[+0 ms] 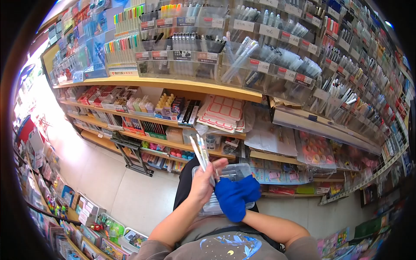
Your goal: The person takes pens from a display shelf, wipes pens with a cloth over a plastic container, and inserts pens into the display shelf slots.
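Our left hand (200, 184) is closed around a small bunch of thin, whitish pens (202, 151). They poke up out of our fist, above our lap. Our right hand (237, 200) is covered by a bright blue cloth (229, 203). We cannot tell how far its fingers are curled, or if they grip anything under there.

A clear plastic box (239, 169) sits on our lap, behind the cloth and the left hand. We can see more long, thin things lying in it, but the cloth hides a lot of them.

In front of us, clear plastic bins (182, 69) hang in rows. They are full of pens and markers, and many have price tags (207, 57) on the front. To the left, bright highlighters (119, 48) stand close together.

Below is a wooden shelf (160, 82). Under it we see small boxes (110, 97) and a pile of label sheets (221, 112) with red lines. Lower down, a black folding stand (130, 151) leans by the shelves. The floor (110, 186) has big pale tiles, and strong light shines on it at the left. Near the bottom left, a white basket (100, 212) holds green and red things.
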The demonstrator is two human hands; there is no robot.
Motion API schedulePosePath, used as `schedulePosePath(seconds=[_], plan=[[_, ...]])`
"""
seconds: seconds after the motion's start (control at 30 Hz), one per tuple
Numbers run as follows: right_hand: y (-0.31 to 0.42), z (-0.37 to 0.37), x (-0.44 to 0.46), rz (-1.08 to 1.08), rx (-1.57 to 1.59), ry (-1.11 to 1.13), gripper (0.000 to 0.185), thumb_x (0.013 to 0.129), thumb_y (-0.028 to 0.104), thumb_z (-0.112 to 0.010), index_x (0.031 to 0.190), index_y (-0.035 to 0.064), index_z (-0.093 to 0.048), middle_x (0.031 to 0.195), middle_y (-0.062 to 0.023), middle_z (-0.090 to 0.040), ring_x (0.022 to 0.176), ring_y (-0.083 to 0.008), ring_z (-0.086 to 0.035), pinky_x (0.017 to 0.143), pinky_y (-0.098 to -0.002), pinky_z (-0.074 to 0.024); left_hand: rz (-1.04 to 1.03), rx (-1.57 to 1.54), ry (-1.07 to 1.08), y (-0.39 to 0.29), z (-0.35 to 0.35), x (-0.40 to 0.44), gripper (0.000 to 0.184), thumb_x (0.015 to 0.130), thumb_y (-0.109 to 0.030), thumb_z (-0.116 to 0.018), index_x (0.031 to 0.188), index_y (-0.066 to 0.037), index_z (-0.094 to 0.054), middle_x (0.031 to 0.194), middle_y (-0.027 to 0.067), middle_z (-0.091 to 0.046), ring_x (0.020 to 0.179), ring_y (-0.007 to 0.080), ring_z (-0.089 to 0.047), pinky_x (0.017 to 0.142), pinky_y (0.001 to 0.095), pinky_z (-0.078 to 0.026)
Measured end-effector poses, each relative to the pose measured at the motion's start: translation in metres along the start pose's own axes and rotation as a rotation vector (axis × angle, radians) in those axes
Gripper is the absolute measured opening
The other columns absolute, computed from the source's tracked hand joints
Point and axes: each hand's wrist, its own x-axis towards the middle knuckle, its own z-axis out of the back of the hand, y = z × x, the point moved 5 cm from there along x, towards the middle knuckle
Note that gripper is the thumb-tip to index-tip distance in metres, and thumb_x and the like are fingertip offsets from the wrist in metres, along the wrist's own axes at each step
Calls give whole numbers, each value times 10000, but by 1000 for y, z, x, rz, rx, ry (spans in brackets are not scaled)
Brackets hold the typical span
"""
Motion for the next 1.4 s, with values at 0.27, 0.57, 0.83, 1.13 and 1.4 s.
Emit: schedulePosePath(seconds=[0.27, 0.57, 0.83, 1.13, 1.4], plan=[[-24, -24, 7, 92, 120, -62, 80, 811, 67, -430, 835, 94, -502, 690, -63, -517, 549, -167, -529, 442, -309, -465, -42, 467, -106, -4, -1, 3, 185, 869, -193, -558, 943, -24, -545, 761, -4, -536, 731, 58, -489, 633, 203, -391], [-30, -13, 4, 97, 656, -106, 59, 830, 98, -428, 852, 119, -480, 728, -69, -512, 579, -179, -540, 459, -293, -458, -200, 148, -249, -43, 25, 16, 171, 838, -186, -586, 854, -18, -561, 554, -54, -390, 434, 35, -310, 397, 173, -217], [-43, -27, 14, -42, 320, -44, 74, 840, 96, -413, 808, 121, -475, 682, -21, -482, 551, -110, -477, 442, -254, -400, -89, 155, -134, -33, 19, 16, 198, 855, -230, -573, 857, -32, -576, 537, -69, -370, 440, 26, -300, 407, 181, -216], [-34, -35, 4, 18, 612, -68, 132, 796, 73, -440, 896, 4, -491, 741, -125, -489, 625, -244, -537, 514, -362, -465, 162, 404, -73, 12, -4, 3, 177, 860, -210, -553, 874, -40, -599, 541, -52, -428, 440, 32, -315, 416, 179, -246], [-87, -27, 18, -78, 837, 53, 68, 785, 83, -482, 762, 61, -542, 671, -101, -517, 604, -215, -532, 560, -346, -470, -27, 44, -166, -8, 22, 10, 154, 869, -185, -545, 886, -33, -531, 585, -47, -378, 435, 29, -292, 397, 178, -220]])
